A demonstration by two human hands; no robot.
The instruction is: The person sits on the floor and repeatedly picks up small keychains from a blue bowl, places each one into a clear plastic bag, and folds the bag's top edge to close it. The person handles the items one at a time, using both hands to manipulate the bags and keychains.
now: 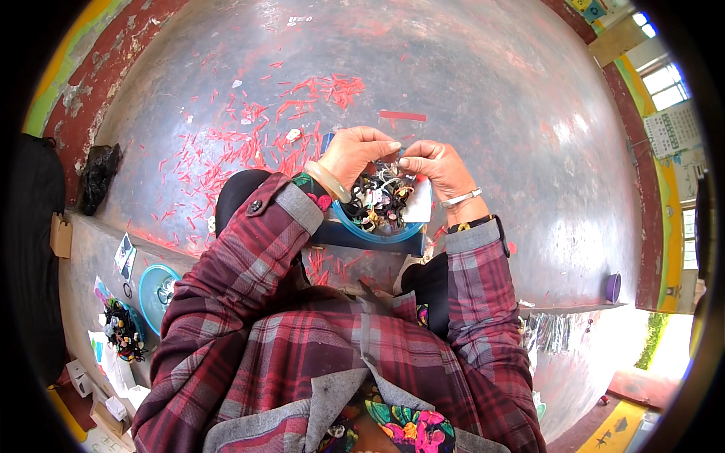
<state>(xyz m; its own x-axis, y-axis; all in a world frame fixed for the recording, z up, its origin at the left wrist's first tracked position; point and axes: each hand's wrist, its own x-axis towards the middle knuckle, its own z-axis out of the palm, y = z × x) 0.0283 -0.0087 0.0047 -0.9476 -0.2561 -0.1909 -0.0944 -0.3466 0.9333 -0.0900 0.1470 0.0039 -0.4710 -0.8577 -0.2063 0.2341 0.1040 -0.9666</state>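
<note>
Sleeves of dark red plaid [249,257], two of them, lead from the lower edge to two bare hands. Between the wrists sits one blue bowl [377,237], in front of the body, its mouth facing up and its rim round. Inside lies a tangle of mostly black bands [381,198], too knotted to count, their loops turned every way. One white piece [420,202] stands at its right side, long axis running away from the body.

Over the bowl's far edge, the left hand [352,157] and right hand [441,174] nearly meet, each with thumb and forefinger pinched together; whatever lies between the tips is too small to tell, as is its direction.

Off to the left rests one pale blue basin [145,302]. Beyond the hands, one long red strip [402,115] lies crosswise; left of it spread red scraps [340,90], past counting.
</note>
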